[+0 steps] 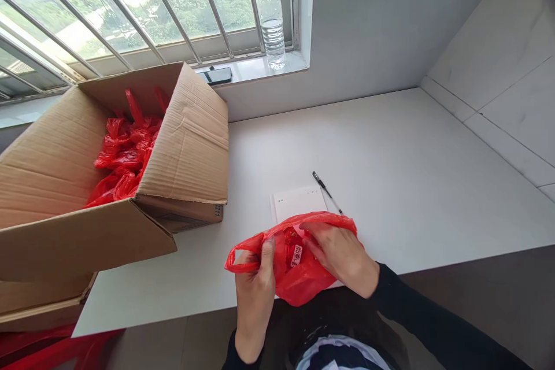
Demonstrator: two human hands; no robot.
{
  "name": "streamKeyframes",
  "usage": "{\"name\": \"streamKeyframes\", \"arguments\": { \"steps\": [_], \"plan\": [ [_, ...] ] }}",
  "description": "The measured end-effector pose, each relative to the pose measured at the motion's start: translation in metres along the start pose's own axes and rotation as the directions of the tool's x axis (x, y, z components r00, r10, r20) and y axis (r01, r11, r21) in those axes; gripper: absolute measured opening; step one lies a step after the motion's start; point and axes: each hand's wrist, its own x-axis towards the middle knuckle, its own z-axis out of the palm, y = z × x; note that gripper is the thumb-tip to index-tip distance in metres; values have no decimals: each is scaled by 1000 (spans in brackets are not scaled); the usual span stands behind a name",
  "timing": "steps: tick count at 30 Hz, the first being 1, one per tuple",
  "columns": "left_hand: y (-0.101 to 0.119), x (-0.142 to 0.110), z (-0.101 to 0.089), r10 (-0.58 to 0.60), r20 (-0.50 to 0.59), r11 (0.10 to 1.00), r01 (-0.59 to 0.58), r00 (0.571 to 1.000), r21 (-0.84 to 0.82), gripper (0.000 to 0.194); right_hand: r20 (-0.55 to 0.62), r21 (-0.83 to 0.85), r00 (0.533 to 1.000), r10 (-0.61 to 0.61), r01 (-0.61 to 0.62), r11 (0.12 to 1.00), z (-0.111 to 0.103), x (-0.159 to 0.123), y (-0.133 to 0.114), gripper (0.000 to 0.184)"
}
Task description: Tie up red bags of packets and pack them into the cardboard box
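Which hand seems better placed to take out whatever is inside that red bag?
Probably the right hand: its fingers are inside the mouth of the red plastic bag, while the left hand grips the edge.

Carton (186, 139): dark digits printed sideways on the lower side, near the corner; last digits read "311", the one ahead of them unclear. Red packet (292, 239) inside the red plastic bag (303, 286): white label (296, 255) with dark characters, apparently Chinese, tilted; too small to read with certainty. White paper (299, 202) on the worktop (403, 167): small dark marks along the upper edge, at left and right; illegible.
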Motion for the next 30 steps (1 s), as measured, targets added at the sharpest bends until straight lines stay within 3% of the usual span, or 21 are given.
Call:
{"name": "streamKeyframes", "arguments": {
  "steps": [5, 8, 11, 17, 22, 27, 30],
  "plan": [
    [2, 2, 5, 66, 8, 998, -66, 998, 15, 37, 199, -315, 979, 38, 27, 949, -33, -29, 2, 24],
    [7, 2, 12, 100, 32, 995, -101, 994, 23, 41, 318, -405, 946, 63, 76, 911, -33, -33, 6, 38],
    [11, 1, 15, 113, 58, 993, -115, 992, 37, 47, 364, -456, 928, 80, 103, 884, -21, -33, 12, 56],
    [9, -2, 11, 133, 64, 990, -136, 989, 37, 43, 276, -419, 961, 9, 112, 901, -10, -33, 18, 37],
    [8, -1, 11, 146, 92, 989, -148, 985, 14, 47, 155, -390, 986, 64, 2, 921, -12, -32, 19, 32],
    [4, 2, 11, 145, 98, 989, -147, 984, 6, 45, -8, -93, 1000, -10, 9, 996, -19, -37, 23, 35],
    [2, 3, 9, 143, 83, 989, -145, 986, 13, 43, 19, 46, 994, -108, 107, 993, -21, -41, 28, 34]
  ]
}}
